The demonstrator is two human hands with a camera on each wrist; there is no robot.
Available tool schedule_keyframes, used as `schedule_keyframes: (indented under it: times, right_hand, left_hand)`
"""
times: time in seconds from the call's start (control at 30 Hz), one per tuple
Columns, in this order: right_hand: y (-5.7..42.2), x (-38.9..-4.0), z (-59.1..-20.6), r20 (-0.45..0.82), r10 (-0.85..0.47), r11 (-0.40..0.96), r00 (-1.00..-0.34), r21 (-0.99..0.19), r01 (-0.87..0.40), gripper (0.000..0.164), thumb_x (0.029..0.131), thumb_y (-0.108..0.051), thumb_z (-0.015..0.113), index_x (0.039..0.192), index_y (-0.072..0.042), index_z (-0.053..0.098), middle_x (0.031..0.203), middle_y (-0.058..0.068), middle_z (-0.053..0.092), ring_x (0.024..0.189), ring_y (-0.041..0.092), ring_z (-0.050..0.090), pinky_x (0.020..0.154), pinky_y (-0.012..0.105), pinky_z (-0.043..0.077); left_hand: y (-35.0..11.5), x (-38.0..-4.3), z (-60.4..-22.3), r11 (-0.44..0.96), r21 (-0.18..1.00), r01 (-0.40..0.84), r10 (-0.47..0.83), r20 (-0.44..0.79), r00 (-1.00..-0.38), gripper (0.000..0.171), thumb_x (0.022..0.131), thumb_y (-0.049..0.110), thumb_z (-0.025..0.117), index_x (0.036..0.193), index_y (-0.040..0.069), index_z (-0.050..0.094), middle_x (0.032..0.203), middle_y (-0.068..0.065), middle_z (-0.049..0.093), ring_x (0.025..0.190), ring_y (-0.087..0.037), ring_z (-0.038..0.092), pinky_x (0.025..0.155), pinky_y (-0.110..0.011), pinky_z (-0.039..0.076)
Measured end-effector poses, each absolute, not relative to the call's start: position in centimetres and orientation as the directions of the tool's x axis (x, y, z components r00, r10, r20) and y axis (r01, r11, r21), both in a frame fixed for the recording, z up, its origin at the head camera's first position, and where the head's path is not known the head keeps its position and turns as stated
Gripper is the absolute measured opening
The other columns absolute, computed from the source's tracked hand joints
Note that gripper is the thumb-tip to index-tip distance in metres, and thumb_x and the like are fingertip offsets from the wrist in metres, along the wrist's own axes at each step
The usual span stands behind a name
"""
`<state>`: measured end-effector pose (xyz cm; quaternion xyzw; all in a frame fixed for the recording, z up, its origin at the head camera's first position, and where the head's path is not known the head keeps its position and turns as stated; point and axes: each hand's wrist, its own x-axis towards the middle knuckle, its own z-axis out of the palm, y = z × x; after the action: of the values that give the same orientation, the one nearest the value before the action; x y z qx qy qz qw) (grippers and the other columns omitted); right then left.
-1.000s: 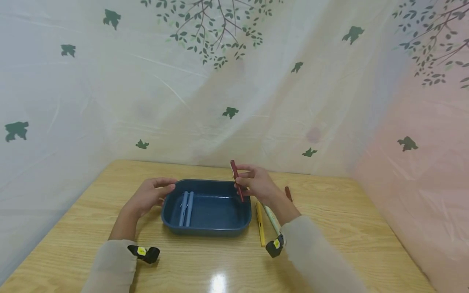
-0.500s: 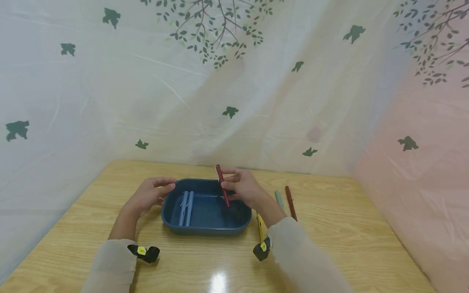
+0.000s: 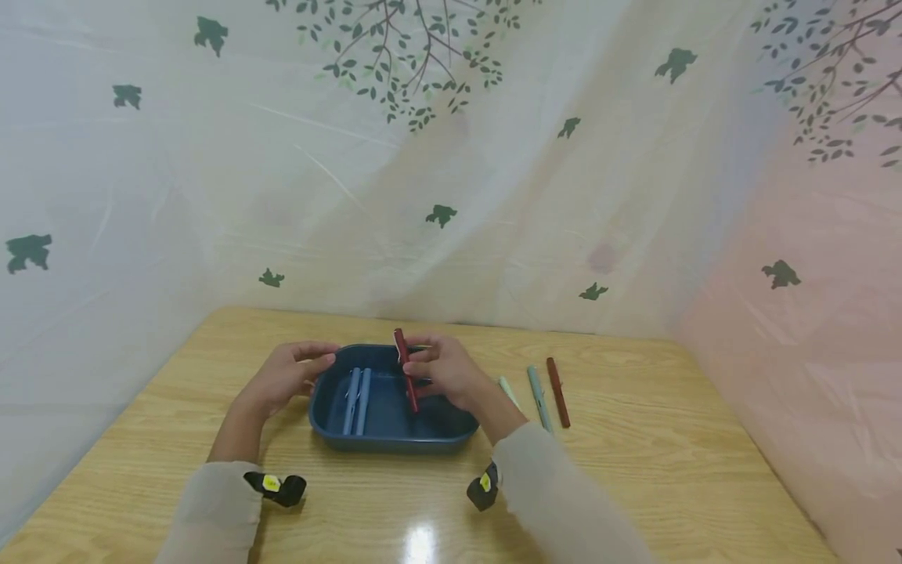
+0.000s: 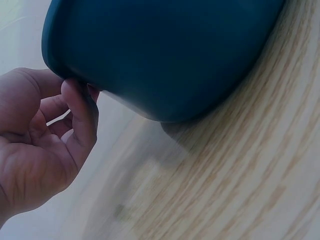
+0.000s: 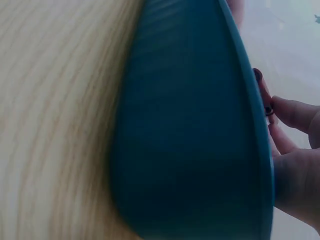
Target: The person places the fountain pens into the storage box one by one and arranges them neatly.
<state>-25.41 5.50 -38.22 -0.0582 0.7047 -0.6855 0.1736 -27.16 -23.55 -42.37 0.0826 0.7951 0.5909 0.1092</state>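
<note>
My right hand (image 3: 451,372) pinches a dark red pen (image 3: 406,376) between thumb and fingers. The pen is tilted, its lower end inside the blue rectangular tray (image 3: 395,445), right of two light blue pens. Those light blue pens, one (image 3: 351,401) and another (image 3: 363,401), lie side by side in the tray's left part. My left hand (image 3: 282,380) grips the tray's left rim at the back corner. In the left wrist view its thumb and fingers close on the tray edge. In the right wrist view the tray wall (image 5: 195,125) hides most of the pen.
On the wooden table (image 3: 669,470), right of the tray, lie a pale green pen (image 3: 509,392) partly behind my right wrist, a teal pen (image 3: 540,399) and a reddish-brown pen (image 3: 558,392). A printed curtain (image 3: 338,235) stands behind the table.
My right hand has moved left and a little lower with the red pen, from the tray's right rim toward its middle. The forearm now covers the yellow pen. My left hand stays put.
</note>
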Motion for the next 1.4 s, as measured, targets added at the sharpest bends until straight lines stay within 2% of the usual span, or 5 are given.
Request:
schedule_keyframes:
  times: [0.1, 0.47, 0.73, 1.13, 1.4]
  right_hand:
    - [5.0, -25.2, -38.5, -0.164, -0.325, 0.053, -0.931, -0.986, 0.155, 0.046, 0.095, 0.01, 0.063, 0.139, -0.001, 0.057, 0.111, 0.022, 0.066, 0.097, 0.033, 0.067, 0.076, 0.051, 0.06]
    - [3.9, -24.9, -39.7, -0.208, -0.296, 0.131, -0.932, -0.976, 0.176, 0.043, 0.093, 0.006, 0.068, 0.135, -0.004, 0.059, 0.106, 0.014, 0.068, 0.091, 0.023, 0.069, 0.081, 0.048, 0.06]
    - [2.9, -24.6, -40.4, -0.241, -0.307, 0.134, -0.921, -0.969, 0.208, 0.046, 0.091, 0.01, 0.068, 0.135, -0.002, 0.058, 0.101, 0.013, 0.068, 0.084, 0.021, 0.068, 0.072, 0.043, 0.061]
    - [1.7, -24.4, -41.1, -0.288, -0.285, 0.153, -0.914, -0.955, 0.254, 0.045, 0.09, 0.01, 0.069, 0.133, -0.001, 0.058, 0.099, 0.014, 0.07, 0.081, 0.021, 0.068, 0.071, 0.041, 0.061]
    - [1.1, -24.4, -41.5, -0.32, -0.247, 0.137, -0.915, -0.946, 0.294, 0.043, 0.089, 0.012, 0.07, 0.129, 0.001, 0.058, 0.089, 0.013, 0.072, 0.076, 0.02, 0.069, 0.069, 0.038, 0.062]
  left_hand:
    - [-23.6, -27.1, -42.4, 0.282, 0.959, -0.008, 0.25, -0.082, -0.965, 0.043, 0.105, 0.023, 0.06, 0.14, -0.004, 0.057, 0.133, -0.023, 0.062, 0.102, -0.023, 0.066, 0.081, -0.039, 0.059]
    - [-23.6, -27.1, -42.3, 0.31, 0.951, -0.007, 0.248, -0.088, -0.965, 0.046, 0.105, 0.026, 0.061, 0.141, -0.002, 0.056, 0.136, -0.023, 0.06, 0.105, -0.025, 0.064, 0.083, -0.039, 0.058]
    - [-23.6, -27.0, -42.2, 0.326, 0.945, -0.009, 0.244, -0.093, -0.965, 0.046, 0.105, 0.028, 0.061, 0.142, -0.001, 0.057, 0.138, -0.023, 0.059, 0.107, -0.026, 0.063, 0.085, -0.04, 0.058]
    - [-23.6, -26.8, -42.0, 0.319, 0.948, -0.013, 0.248, -0.096, -0.964, 0.048, 0.105, 0.029, 0.061, 0.142, -0.001, 0.057, 0.139, -0.023, 0.059, 0.11, -0.027, 0.064, 0.087, -0.042, 0.058]
    - [-23.6, -26.7, -41.9, 0.322, 0.947, -0.01, 0.252, -0.096, -0.963, 0.048, 0.105, 0.029, 0.061, 0.142, -0.001, 0.056, 0.14, -0.023, 0.058, 0.112, -0.028, 0.064, 0.088, -0.043, 0.058]
